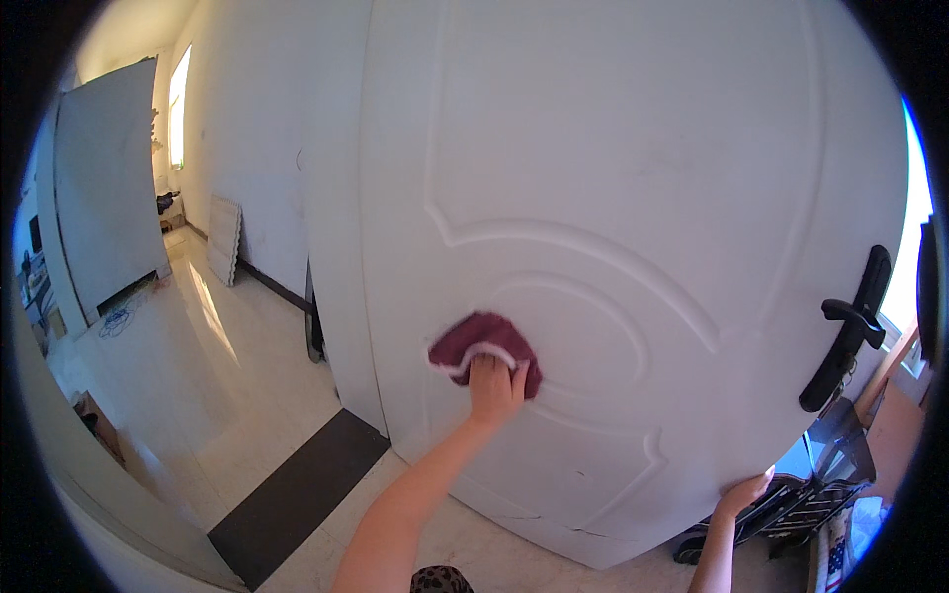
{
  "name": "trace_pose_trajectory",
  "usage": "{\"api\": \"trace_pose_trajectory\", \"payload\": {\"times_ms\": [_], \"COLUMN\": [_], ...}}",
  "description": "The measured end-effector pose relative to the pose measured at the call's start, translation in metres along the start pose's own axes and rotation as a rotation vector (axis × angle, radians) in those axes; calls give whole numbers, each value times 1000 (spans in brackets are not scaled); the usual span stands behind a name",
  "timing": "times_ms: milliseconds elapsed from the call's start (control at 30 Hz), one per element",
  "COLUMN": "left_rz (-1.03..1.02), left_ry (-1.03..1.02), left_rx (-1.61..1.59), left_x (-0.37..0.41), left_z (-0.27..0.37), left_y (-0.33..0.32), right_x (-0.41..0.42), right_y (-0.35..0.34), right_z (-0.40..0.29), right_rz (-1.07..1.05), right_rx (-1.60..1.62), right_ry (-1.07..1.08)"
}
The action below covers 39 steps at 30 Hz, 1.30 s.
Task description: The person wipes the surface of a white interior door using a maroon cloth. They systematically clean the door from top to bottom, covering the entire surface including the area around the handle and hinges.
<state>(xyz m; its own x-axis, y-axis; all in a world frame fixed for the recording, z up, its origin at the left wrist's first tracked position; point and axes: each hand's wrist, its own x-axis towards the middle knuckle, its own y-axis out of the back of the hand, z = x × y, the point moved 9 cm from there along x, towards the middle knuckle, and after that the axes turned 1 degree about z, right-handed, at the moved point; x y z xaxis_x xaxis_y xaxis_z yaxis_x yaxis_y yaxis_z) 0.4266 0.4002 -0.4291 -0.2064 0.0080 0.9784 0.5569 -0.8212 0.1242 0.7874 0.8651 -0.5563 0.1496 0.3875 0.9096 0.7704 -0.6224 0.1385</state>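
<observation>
A white panelled door (593, 170) with moulded curves fills the middle of the view. My left hand (495, 389) presses a dark red cloth (485, 333) with a pale edge flat against it, left of the curved moulding. Lower right, my right hand (745, 493) grips the door's free edge, its far fingers partly hidden. Above that hand, a black lever handle (852, 319) on a long plate is fixed to the door, with keys hanging near its lower end. Dark cracks mark the door's lower part.
A dark threshold strip (300, 497) crosses the pale floor at the doorway. Beyond it, another door (111, 185) stands by a tangle of blue wire (117, 322), and a foam-like panel (224, 241) leans on the wall. Behind the door's free edge is a black rack-like object (801, 508).
</observation>
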Motion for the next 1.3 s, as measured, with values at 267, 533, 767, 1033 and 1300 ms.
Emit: {"api": "trace_pose_trajectory", "payload": {"times_ms": [267,533,767,1033,1300], "left_rz": [-229,-307,-292,-672,-471], "left_ry": [165,346,232,394,33], "left_rx": [-77,-123,-55,-250,-410], "left_x": [-11,-53,-49,22,-65], "left_z": [-15,-22,-46,65,79], "left_y": [-18,-37,-43,-72,-42], "right_x": [3,0,3,-7,-7], "right_y": [5,4,1,-4,-2], "right_z": [-1,-4,-23,8,-4], "right_rz": [35,-2,45,-21,15], "right_rx": [-121,-47,-95,23,9], "right_ry": [50,54,58,-98,-30]}}
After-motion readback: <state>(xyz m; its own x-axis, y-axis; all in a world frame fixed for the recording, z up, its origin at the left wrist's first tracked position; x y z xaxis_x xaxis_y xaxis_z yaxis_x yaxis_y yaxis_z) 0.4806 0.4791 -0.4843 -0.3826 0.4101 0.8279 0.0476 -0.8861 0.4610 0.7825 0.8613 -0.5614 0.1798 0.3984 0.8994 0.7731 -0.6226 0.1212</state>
